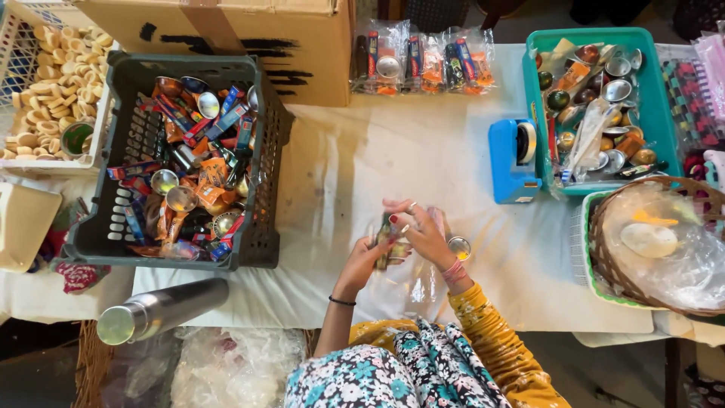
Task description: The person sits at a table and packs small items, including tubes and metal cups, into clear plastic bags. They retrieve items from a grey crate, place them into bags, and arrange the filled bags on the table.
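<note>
Flask: steel, lies on its side at the table's near left edge, closest to the camera
Grey crate: left of centre, heaped with small packets and round metal cups
White basket: far left, holds pale round pieces
Left hand: fingers closed round the lower end of the packet
Packet: small, clear-wrapped, dark and shiny things inside; held between both hands just above the white cloth, at table centre
Handling: probably light, the wrap soft, crinkly and slippery; best pinched at its ends, where the film gathers, not across the middle
Right hand: curled over the packet's top, fingertips pinching it
Metal cup: just right of the right hand, on the cloth
Tape dispenser: blue, right of centre
Teal tray: far right, full of cups and wrapped pieces
Wicker basket: near right, lined with plastic
Room: bare cloth runs between crate and dispenser; near edge lies close under the wrists
</note>
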